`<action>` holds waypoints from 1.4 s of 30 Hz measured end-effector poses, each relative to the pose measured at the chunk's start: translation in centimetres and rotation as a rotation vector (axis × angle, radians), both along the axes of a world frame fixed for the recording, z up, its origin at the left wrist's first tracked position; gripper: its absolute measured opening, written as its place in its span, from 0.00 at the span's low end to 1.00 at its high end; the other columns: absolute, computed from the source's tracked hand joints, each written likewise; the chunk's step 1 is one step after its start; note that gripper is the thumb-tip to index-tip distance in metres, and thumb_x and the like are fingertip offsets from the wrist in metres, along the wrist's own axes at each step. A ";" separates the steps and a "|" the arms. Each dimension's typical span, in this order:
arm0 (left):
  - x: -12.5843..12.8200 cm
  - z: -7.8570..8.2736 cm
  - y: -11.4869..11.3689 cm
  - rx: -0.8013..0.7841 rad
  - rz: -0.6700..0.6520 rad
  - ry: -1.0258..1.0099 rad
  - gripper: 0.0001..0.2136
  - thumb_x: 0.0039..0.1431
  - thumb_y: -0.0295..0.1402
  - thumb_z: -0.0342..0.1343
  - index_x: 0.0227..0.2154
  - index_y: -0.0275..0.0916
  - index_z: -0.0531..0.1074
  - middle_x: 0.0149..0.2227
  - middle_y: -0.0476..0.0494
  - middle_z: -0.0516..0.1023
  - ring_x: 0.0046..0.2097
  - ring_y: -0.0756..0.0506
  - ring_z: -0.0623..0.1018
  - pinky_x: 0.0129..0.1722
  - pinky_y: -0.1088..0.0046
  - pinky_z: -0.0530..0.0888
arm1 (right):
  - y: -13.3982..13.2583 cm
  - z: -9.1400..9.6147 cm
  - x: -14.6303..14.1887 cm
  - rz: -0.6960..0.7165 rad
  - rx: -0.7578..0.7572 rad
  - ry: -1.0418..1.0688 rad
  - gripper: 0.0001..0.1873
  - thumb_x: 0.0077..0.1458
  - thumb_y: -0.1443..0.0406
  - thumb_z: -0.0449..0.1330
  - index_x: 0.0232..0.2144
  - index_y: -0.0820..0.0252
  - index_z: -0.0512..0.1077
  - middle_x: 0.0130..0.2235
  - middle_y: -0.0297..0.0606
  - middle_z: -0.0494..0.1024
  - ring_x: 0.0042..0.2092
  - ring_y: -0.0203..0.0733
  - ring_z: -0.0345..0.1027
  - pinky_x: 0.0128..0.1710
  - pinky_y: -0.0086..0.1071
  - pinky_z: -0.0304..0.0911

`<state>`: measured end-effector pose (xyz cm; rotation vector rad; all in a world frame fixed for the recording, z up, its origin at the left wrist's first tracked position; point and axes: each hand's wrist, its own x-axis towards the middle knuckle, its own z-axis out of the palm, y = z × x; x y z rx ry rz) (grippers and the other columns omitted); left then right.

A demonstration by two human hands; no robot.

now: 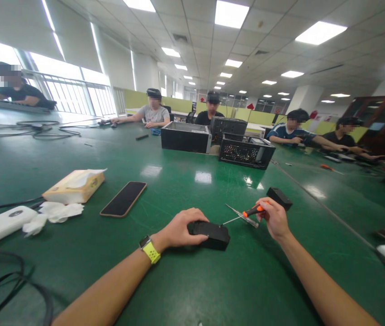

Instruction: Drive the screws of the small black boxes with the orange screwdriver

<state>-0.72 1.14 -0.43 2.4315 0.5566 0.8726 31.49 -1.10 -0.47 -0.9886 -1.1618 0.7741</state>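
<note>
My left hand (pixel 185 228) is closed around the left end of a black oblong box (pixel 215 236) that lies on the green table (pixel 165 280). In my right hand (pixel 273 216) is a screwdriver (pixel 254 210) with an orange and black handle. Its thin shaft slants down to the left, and the tip meets the upper edge of the box near its right end. Beneath the screwdriver lies a slim metal tool, perhaps tweezers (pixel 253 222). A second black block (pixel 279 198) rests just beyond my right hand.
Left of my hands are a phone (pixel 123 199), a tissue pack (pixel 74 186), crumpled tissues (pixel 59 211), a white power strip (pixel 5 224) and black cables. Computer cases (pixel 185 137) stand farther back. Another screwdriver (pixel 330 169) lies at right. Several people sit around the table.
</note>
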 end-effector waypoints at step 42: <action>0.2 0.3 0.0 -0.056 0.017 0.001 0.19 0.54 0.41 0.65 0.47 0.39 0.76 0.42 0.41 0.75 0.42 0.42 0.75 0.44 0.66 0.71 | -2.5 13.9 -3.5 0.202 0.098 -1.214 0.13 0.56 0.54 0.61 0.29 0.56 0.77 0.26 0.33 0.75 0.27 0.36 0.64 0.26 0.29 0.58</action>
